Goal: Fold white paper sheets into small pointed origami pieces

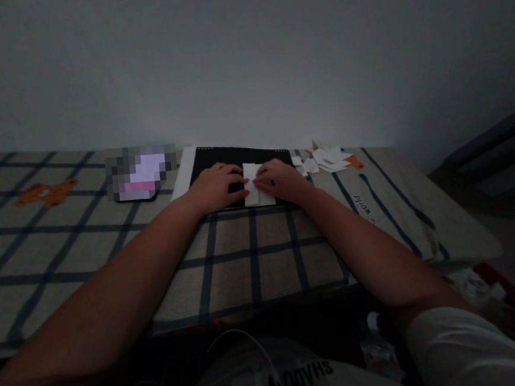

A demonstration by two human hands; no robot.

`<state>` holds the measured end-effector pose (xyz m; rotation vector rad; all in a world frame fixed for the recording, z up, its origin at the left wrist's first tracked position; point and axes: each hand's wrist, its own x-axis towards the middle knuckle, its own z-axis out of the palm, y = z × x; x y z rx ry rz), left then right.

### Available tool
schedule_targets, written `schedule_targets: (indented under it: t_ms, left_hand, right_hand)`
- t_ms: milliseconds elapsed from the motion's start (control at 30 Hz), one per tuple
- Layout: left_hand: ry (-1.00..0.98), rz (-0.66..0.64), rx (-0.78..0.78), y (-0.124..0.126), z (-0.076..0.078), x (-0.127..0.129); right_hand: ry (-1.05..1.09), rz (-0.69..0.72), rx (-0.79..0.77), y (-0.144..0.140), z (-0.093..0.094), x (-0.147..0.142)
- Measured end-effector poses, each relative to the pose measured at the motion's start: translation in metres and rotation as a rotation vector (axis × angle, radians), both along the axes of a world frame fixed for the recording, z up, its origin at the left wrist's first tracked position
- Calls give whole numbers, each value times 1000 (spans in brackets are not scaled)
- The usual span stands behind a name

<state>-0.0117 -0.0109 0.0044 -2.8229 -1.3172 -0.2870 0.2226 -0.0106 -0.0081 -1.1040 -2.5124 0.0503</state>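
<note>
A small white piece of paper (253, 200) with a crease or fold down it lies on a black sheet (240, 152) with a white margin. From the left, my left hand (218, 187) rests flat on the black sheet, its fingers apart and its thumb tip touching the paper's left side. My right hand (283, 178) is on the paper's right part, thumb and fingers brought together on it. Part of the paper is hidden under the right fingers. To the right of that hand lies a pile of white paper pieces (329, 158).
A phone (143, 177), partly pixelated, lies at the left on the checked tablecloth (240, 265). Behind the table rises a plain wall (238, 63). A white cable (246, 332) hangs over my lap. Below the table's right end are a bottle (376, 341) and crumpled white paper (479, 288).
</note>
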Motion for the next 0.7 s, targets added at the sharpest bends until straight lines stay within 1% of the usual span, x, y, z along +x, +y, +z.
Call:
schedule_targets:
  t_ms: [333, 533, 700]
  left_hand:
    - [13, 7, -4, 0, -1, 0]
    - [12, 2, 3, 0, -2, 0]
    - [14, 9, 7, -1, -2, 0]
  right_hand:
    - [42, 76, -84, -6, 3, 3]
    - [45, 94, -121, -10, 8, 3]
    - [45, 100, -131, -9, 7, 5]
